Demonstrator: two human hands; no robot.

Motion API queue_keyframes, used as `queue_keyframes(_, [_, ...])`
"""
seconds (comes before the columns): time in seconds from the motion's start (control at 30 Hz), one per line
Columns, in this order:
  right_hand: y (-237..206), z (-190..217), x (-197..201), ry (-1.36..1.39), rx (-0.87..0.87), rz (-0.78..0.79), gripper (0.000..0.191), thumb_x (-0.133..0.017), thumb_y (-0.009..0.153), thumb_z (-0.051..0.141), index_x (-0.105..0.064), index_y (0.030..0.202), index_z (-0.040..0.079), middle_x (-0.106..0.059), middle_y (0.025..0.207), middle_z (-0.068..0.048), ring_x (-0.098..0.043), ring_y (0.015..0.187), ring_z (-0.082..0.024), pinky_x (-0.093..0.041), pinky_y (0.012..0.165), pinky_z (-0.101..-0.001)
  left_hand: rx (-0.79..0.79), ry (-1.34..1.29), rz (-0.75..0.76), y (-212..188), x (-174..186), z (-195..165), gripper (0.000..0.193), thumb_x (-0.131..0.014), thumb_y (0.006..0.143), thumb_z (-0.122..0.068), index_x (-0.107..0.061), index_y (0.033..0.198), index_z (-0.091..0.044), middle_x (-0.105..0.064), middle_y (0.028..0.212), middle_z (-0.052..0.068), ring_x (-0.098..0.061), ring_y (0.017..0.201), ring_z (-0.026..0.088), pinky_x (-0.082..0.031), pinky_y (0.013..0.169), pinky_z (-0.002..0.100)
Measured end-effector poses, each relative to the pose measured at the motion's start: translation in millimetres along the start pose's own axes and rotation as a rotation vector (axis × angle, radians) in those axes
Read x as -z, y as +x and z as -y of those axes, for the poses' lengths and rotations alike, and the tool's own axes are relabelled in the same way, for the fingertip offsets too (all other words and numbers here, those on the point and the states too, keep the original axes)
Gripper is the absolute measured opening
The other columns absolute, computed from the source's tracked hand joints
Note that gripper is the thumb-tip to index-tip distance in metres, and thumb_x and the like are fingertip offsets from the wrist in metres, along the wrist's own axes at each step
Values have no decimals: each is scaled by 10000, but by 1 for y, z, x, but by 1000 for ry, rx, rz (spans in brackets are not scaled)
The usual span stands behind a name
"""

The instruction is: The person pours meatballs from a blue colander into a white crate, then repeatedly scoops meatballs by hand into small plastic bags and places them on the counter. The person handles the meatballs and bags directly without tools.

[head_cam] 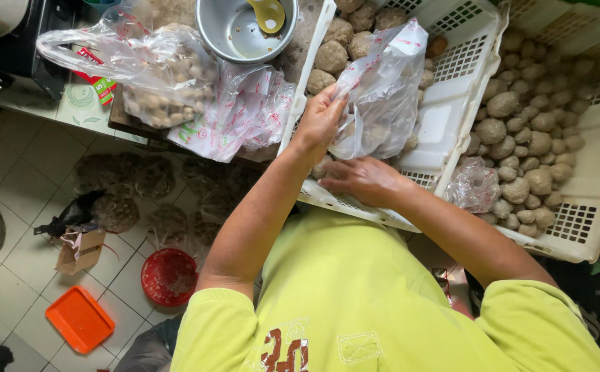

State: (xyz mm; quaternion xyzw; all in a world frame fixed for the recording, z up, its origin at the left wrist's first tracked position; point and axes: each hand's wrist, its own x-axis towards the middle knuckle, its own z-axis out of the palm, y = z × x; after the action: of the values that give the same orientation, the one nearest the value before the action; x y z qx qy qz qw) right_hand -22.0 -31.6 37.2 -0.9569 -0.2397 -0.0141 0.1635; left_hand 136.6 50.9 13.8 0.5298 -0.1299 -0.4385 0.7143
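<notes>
My left hand (319,120) pinches the mouth of a clear plastic bag (382,89) with red print, held up over a white slotted crate (451,117). A few brown balls sit in the bag's bottom. My right hand (362,180) lies palm down at the crate's near edge, just below the bag. Its fingers curl over a brown ball (322,167), and whether they grip it is hidden. More brown balls (334,55) lie at the crate's far end.
A second white crate (589,186) on the right holds several brown balls (520,138) and a crumpled small bag (475,184). At the far left are a metal bowl (234,31) with a yellow spoon (269,14), a filled bag (162,76) and empty bags (238,117). A red basket (169,277) and orange tray (79,319) lie on the floor.
</notes>
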Motion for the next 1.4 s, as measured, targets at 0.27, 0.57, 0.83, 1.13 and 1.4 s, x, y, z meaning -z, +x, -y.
queue_keyframes(0.27, [-7, -6, 20, 321, -268, 233, 542, -767, 798, 171, -600, 1312, 132, -629, 1133, -123, -690, 950, -305, -579, 811, -413, 32, 27, 100, -9, -2, -11, 263, -517, 1076, -177, -638, 1292, -90, -561, 787, -72, -450, 609, 12, -364, 464, 211])
queue_keyframes(0.57, [-16, -53, 49, 2150, -274, -398, 484, -728, 938, 164, -564, 1344, -45, -652, 1331, -200, -698, 1076, -249, -585, 904, -356, -20, -42, 140, -11, -5, -17, 234, -485, 1110, -183, -630, 1249, -62, -595, 783, -42, -498, 585, 33, -396, 473, 221])
queue_keyframes(0.83, [4, -65, 15, 1786, -797, -502, 482, -691, 928, 211, -525, 1333, 9, -673, 1234, -93, -673, 1111, -192, -558, 986, -396, 76, -15, 203, -19, -10, -21, 202, -481, 1075, -170, -632, 1178, -81, -630, 801, -43, -527, 601, 30, -410, 494, 222])
queue_keyframes(1.13, [-53, -70, 13, 1165, -962, -605, 560, -718, 957, 194, -452, 1431, 62, -621, 1326, -99, -600, 1202, -198, -504, 961, -356, -50, -121, 140, -2, 0, 4, 158, -489, 1142, -171, -594, 1157, -55, -501, 758, -46, -438, 612, 58, -369, 516, 249])
queue_keyframes(1.4, [-53, 2, 3, 274, -341, 25, 402, -750, 867, 258, -642, 1220, 100, -704, 975, -137, -707, 856, -379, -580, 722, -494, 22, -180, 127, -6, -4, -4, 227, -481, 1106, -154, -599, 1285, -78, -494, 744, -54, -431, 590, 40, -354, 484, 232])
